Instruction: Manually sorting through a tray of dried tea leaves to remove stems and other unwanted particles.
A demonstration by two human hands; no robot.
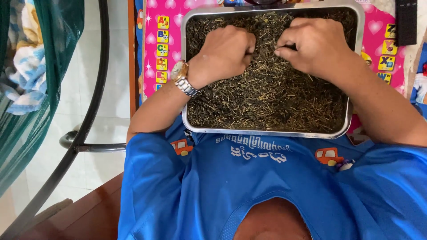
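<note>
- Hands first: both of your hands are inside the metal tray point(354, 66), near its far end.
- Your left hand point(227, 53) is curled into a loose fist. Its knuckles rest on the dried leaves and stems point(267, 98). You cannot tell if it has any bits inside the fist.
- Your right hand point(316, 46) is just beside the left one. Its fingertips point(280, 51) are pinched together on a thin dark stem at the top of the pile.
- The dried leaves and stems fill the whole tray, from wall to wall. They are dark green and brown, with lots of little sticks.
- A wristwatch point(183, 78) sits on your left wrist, right over the tray's left wall.
- Under the tray lies a pink mat point(153, 53) with hearts and small letter pictures. It sticks out on both sides of the tray.
- Left of the tray, past the mat, hangs a green net hammock point(26, 115) with a dark metal frame point(91, 111).
- Your blue shirt point(267, 186) is at the tray's near wall.
</note>
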